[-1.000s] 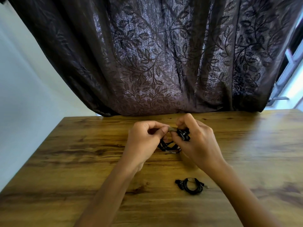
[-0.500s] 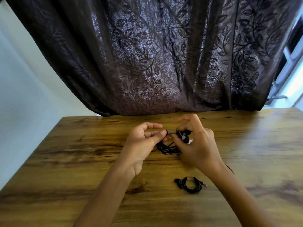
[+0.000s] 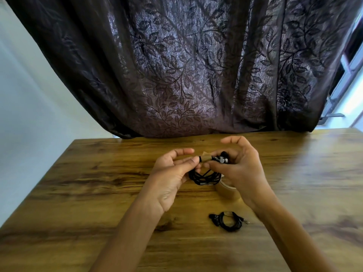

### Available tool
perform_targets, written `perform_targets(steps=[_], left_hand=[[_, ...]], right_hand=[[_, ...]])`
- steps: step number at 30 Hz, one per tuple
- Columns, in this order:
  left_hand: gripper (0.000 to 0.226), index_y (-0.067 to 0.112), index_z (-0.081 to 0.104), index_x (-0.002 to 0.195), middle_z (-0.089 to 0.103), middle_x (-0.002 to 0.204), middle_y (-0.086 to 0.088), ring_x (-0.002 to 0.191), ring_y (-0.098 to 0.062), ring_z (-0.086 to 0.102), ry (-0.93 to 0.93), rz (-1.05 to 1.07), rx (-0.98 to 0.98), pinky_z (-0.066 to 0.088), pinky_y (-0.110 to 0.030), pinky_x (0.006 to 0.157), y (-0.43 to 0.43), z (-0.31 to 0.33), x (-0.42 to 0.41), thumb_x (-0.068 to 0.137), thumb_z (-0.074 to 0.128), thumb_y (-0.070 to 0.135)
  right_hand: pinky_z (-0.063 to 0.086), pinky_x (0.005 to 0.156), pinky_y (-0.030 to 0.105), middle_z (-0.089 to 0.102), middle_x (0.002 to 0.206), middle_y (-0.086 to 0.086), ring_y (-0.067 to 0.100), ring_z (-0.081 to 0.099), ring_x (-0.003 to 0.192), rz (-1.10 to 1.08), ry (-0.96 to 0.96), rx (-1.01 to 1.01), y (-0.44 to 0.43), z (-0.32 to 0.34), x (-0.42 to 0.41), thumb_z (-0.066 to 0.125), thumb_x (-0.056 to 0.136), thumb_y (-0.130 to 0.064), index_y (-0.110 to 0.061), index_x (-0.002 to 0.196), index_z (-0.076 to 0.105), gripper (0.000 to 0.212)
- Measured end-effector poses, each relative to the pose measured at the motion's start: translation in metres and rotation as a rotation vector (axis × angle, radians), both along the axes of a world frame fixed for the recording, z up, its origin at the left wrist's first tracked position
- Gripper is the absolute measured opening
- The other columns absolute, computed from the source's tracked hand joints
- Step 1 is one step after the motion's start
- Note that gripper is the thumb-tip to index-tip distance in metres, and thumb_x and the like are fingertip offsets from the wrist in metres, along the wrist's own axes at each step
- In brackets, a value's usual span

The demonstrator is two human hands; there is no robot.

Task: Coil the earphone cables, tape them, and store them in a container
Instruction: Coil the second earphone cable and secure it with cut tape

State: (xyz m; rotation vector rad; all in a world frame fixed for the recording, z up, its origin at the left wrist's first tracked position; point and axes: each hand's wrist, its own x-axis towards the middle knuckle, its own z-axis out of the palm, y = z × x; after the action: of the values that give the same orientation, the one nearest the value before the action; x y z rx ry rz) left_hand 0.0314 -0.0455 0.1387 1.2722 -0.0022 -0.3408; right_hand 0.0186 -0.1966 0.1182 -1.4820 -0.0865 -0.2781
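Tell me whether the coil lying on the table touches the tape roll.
Apart. The head view shows a strip of bare table between the lying coil and the tape roll.
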Motion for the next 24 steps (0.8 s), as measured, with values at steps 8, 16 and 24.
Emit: perform_targets(steps=[8,16,24], left_hand=[[0.021,0.008,0.053,0.094,0.067,0.064,-0.005,0.054,-0.011,0.062,0.043,0.050,-0.118,0.055,-0.020,0.056,-0.003,0.002,0.002,0.081,0.059,-0.006],[0.025,0.007,0.045,0.094,0.065,0.055,-0.008,0.048,-0.013,0.062,0.139,0.073,-0.228,0.056,-0.022,0.054,-0.004,0.005,0.005,0.081,0.057,-0.011],[0.033,0.005,0.040,0.103,0.067,0.057,-0.007,0.051,-0.012,0.064,0.136,0.074,-0.237,0.055,-0.020,0.052,-0.006,-0.001,0.005,0.080,0.059,-0.009]], right_hand=[[0.057,0.067,0.026,0.072,0.079,0.004,0.017,0.069,0.071,0.142,0.009,0.235,0.000,0.001,0.002,0.071,0.057,0.004,-0.008,0.103,0.050,0.052],[0.055,0.081,0.029,0.073,0.085,0.003,0.015,0.068,0.082,0.159,-0.093,0.092,-0.002,-0.005,0.007,0.070,0.063,-0.003,-0.009,0.098,0.050,0.040],[0.054,0.080,0.032,0.072,0.086,0.005,0.017,0.068,0.085,0.107,-0.131,-0.026,-0.004,-0.010,0.009,0.072,0.066,-0.007,-0.010,0.100,0.050,0.040]])
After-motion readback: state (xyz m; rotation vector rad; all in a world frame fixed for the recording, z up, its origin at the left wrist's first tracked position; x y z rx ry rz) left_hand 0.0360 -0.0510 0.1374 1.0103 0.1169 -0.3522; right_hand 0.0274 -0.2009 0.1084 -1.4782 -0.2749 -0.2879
